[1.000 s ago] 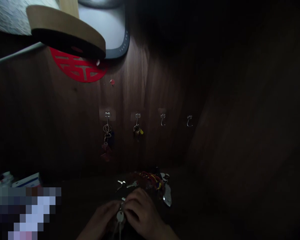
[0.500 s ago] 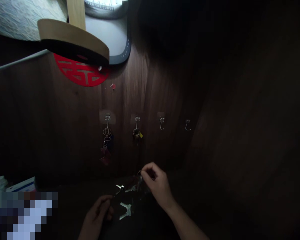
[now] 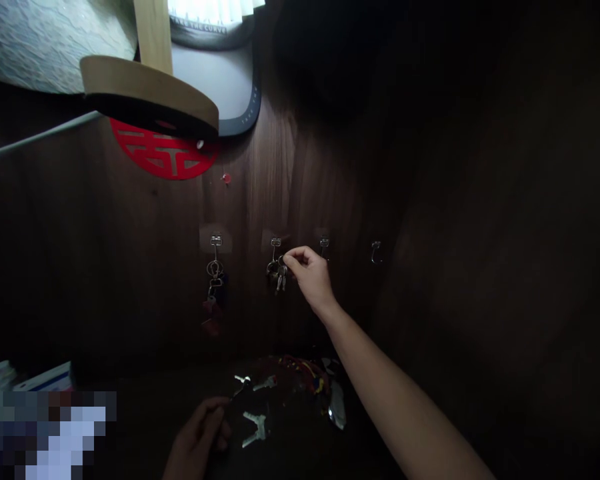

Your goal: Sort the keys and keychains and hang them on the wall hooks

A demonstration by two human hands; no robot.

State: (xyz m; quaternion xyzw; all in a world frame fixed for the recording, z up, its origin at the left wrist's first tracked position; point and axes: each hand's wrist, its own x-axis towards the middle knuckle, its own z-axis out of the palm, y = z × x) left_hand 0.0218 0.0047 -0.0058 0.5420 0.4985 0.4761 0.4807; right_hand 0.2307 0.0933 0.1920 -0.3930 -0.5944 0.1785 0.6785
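My right hand [image 3: 310, 277] is raised to the dark wooden panel, thumb and forefinger pinching the ring of a small bunch of keys [image 3: 281, 277]. These keys hang just right of the keys [image 3: 271, 269] on the second hook [image 3: 276, 243]; whether they touch is unclear. Behind my fingertips the third hook [image 3: 325, 241] is partly hidden. Low down, my left hand [image 3: 200, 433] has its fingers curled closed by a key [image 3: 241, 383]; what they hold is too dark to make out. Silvery keys [image 3: 256, 428] lie just right of it.
A keyring with pink tags [image 3: 211, 313] hangs from the first hook [image 3: 217, 241], and the fourth hook [image 3: 376, 252] is bare. Colourful cords [image 3: 305, 370] and a shiny object [image 3: 337, 407] lie below my right arm. Overhead are a wooden-rimmed object [image 3: 150, 90] and a grey cap [image 3: 213, 80].
My right hand has risen from the dark surface to the hooks with the bunch of keys. The cords and shiny object have come into sight. My left hand has barely moved.
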